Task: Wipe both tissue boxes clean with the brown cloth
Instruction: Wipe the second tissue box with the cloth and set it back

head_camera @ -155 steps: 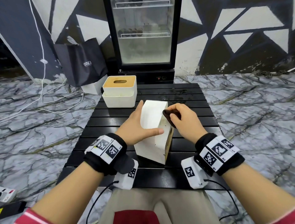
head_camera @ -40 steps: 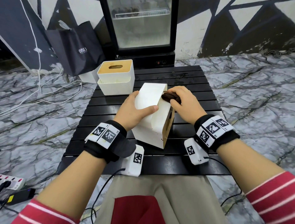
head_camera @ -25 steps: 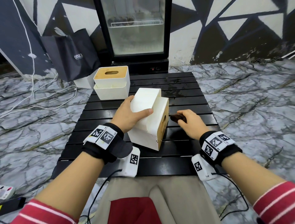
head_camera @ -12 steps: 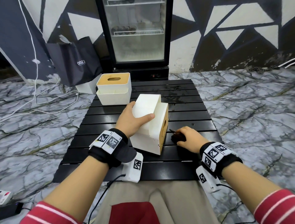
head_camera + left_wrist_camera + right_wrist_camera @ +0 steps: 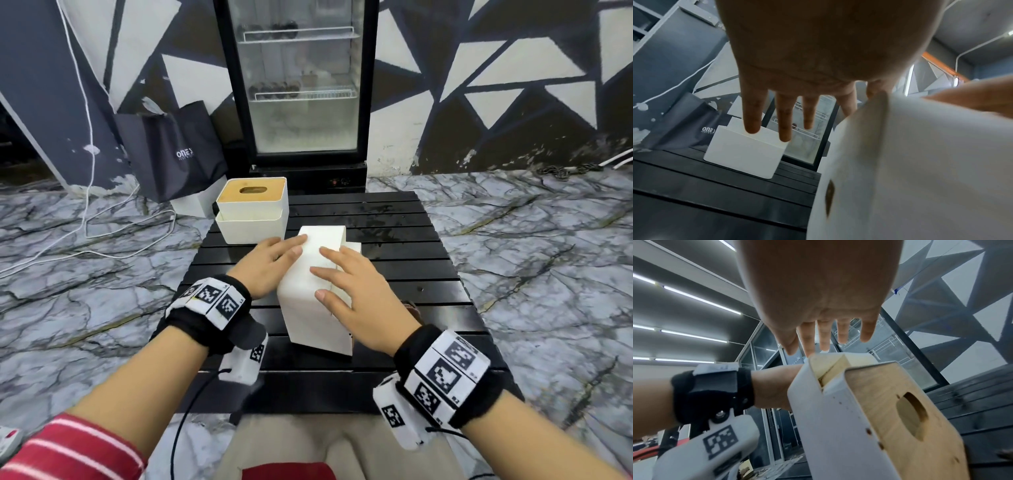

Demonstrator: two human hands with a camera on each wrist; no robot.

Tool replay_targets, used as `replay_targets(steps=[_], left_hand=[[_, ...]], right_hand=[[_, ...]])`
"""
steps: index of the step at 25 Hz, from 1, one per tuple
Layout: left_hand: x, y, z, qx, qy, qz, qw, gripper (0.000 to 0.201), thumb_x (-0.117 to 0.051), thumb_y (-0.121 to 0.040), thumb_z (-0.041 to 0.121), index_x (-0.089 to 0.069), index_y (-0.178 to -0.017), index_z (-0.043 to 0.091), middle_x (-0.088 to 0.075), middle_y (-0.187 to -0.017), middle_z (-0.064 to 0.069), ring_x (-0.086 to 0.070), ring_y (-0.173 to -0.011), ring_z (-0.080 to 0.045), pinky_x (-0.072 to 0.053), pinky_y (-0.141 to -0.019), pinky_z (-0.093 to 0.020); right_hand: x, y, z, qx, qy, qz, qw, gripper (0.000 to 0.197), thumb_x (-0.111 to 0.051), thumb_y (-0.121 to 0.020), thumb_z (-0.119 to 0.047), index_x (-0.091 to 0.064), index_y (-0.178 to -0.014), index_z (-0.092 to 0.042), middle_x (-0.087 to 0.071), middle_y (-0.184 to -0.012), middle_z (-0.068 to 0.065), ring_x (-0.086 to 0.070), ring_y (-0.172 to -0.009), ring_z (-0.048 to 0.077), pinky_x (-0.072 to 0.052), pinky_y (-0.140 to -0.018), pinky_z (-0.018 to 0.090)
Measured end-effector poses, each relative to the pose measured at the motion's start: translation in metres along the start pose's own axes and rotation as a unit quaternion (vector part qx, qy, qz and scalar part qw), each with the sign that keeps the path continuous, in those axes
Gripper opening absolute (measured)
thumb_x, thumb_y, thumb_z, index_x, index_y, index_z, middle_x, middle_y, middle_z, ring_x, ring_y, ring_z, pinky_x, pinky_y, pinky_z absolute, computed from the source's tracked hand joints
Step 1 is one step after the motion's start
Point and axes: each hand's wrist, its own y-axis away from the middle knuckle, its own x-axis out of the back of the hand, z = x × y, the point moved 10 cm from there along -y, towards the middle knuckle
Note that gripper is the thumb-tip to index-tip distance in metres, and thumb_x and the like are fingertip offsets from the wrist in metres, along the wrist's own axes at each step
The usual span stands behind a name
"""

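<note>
The near tissue box (image 5: 308, 308) lies on its side in the middle of the black slatted table (image 5: 428, 284), its wooden lid (image 5: 890, 418) facing right. My left hand (image 5: 270, 263) rests against the box's left face with straight fingers. Over the box's upper face my right hand (image 5: 346, 284) lies flat, fingers spread and straight. Only a sliver of the brown cloth (image 5: 409, 305) shows on the table, just right of the box behind my right hand. The second tissue box (image 5: 251, 219) stands upright at the table's far left corner, wooden lid up.
A glass-door fridge (image 5: 301, 85) stands behind the table. A dark paper bag (image 5: 171, 154) leans left of it, and white cables (image 5: 85, 233) trail across the marble floor on the left. My lap is at the table's near edge.
My right hand has left the brown cloth on the table and come up onto the box with flat fingers. My left hand's grip round the box has loosened to straight fingers.
</note>
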Motion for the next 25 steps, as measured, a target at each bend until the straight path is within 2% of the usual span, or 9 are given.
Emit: replay_targets(steps=[4,7,10,12,14,16,18,22,25], left_hand=[[0.004,0.008,-0.011,0.016,-0.100,0.008,0.995,0.059,-0.018,-0.079,0.071,-0.029,-0.136,0.058,-0.023,-0.154,-0.002,-0.020,-0.142,-0.030,-0.016,-0.116,-0.045],[0.014,0.024,-0.010,0.002,-0.155,0.056,0.986,0.050,-0.025,-0.089,0.066,-0.039,-0.134,0.050,-0.025,-0.153,0.001,-0.023,-0.140,-0.026,-0.025,-0.113,-0.045],[0.028,0.035,-0.002,-0.033,-0.079,0.113,0.990,0.058,-0.032,-0.077,0.071,-0.059,-0.110,0.032,-0.042,-0.137,0.000,-0.039,-0.127,-0.019,-0.035,-0.105,-0.040],[0.036,0.031,-0.003,-0.015,-0.022,0.144,0.989,0.041,-0.049,-0.084,0.060,-0.055,-0.098,0.021,-0.050,-0.117,-0.001,-0.051,-0.103,-0.016,-0.043,-0.092,-0.035],[0.036,0.022,-0.006,0.019,0.006,0.150,0.988,0.037,-0.057,-0.086,0.048,-0.049,-0.101,0.016,-0.054,-0.111,-0.003,-0.053,-0.092,-0.018,-0.045,-0.082,-0.034],[0.034,0.016,-0.008,0.030,0.013,0.147,0.989,0.043,-0.064,-0.083,0.046,-0.044,-0.106,0.015,-0.054,-0.109,-0.002,-0.054,-0.094,-0.020,-0.043,-0.078,-0.032],[0.032,0.017,-0.011,0.037,0.021,0.143,0.989,0.050,-0.068,-0.079,0.045,-0.043,-0.110,0.015,-0.052,-0.103,0.000,-0.052,-0.093,-0.018,-0.039,-0.073,-0.028],[0.034,0.027,-0.026,0.040,0.063,0.137,0.988,0.040,-0.065,-0.084,0.038,-0.041,-0.109,0.018,-0.049,-0.086,0.004,-0.050,-0.081,-0.013,-0.039,-0.065,-0.021],[0.032,0.037,-0.035,0.036,0.122,0.120,0.985,0.034,-0.061,-0.088,0.032,-0.043,-0.113,0.021,-0.048,-0.084,0.003,-0.051,-0.077,-0.015,-0.043,-0.061,-0.025]], right_hand=[[0.002,0.007,0.015,-0.028,0.037,0.007,0.999,0.063,-0.016,-0.078,-0.063,-0.047,-0.128,-0.039,-0.029,-0.149,-0.009,-0.013,-0.140,0.019,-0.016,-0.109,0.031],[0.006,0.013,0.030,-0.058,0.030,-0.004,0.998,0.054,-0.023,-0.082,-0.063,-0.044,-0.129,-0.044,-0.027,-0.149,-0.012,-0.010,-0.140,0.015,-0.017,-0.111,0.038],[0.016,0.014,0.038,-0.096,-0.007,0.018,0.995,0.040,-0.043,-0.090,-0.049,-0.047,-0.128,-0.039,-0.027,-0.149,-0.010,-0.010,-0.140,0.015,-0.019,-0.112,0.045],[0.016,0.010,0.034,-0.109,-0.027,0.040,0.993,0.040,-0.049,-0.089,-0.042,-0.049,-0.128,-0.031,-0.030,-0.147,-0.007,-0.013,-0.138,0.016,-0.019,-0.112,0.045],[0.012,0.006,0.024,-0.113,-0.046,0.054,0.991,0.047,-0.052,-0.087,-0.042,-0.045,-0.132,-0.027,-0.030,-0.147,-0.005,-0.016,-0.137,0.016,-0.018,-0.113,0.039],[0.006,0.003,0.021,-0.136,-0.074,0.060,0.986,0.059,-0.053,-0.086,-0.046,-0.034,-0.138,-0.027,-0.025,-0.149,-0.005,-0.013,-0.138,0.014,-0.015,-0.114,0.035],[0.004,0.003,0.027,-0.174,-0.094,0.066,0.978,0.068,-0.055,-0.084,-0.046,-0.025,-0.142,-0.026,-0.019,-0.151,-0.003,-0.009,-0.139,0.013,-0.014,-0.115,0.037],[0.006,0.009,0.046,-0.219,-0.144,0.059,0.963,0.080,-0.062,-0.079,-0.047,-0.019,-0.143,-0.024,-0.021,-0.150,-0.004,-0.014,-0.138,0.015,-0.020,-0.113,0.043],[0.007,0.011,0.049,-0.219,-0.159,0.041,0.962,0.082,-0.064,-0.076,-0.048,-0.021,-0.143,-0.026,-0.022,-0.150,-0.005,-0.016,-0.138,0.015,-0.020,-0.113,0.039]])
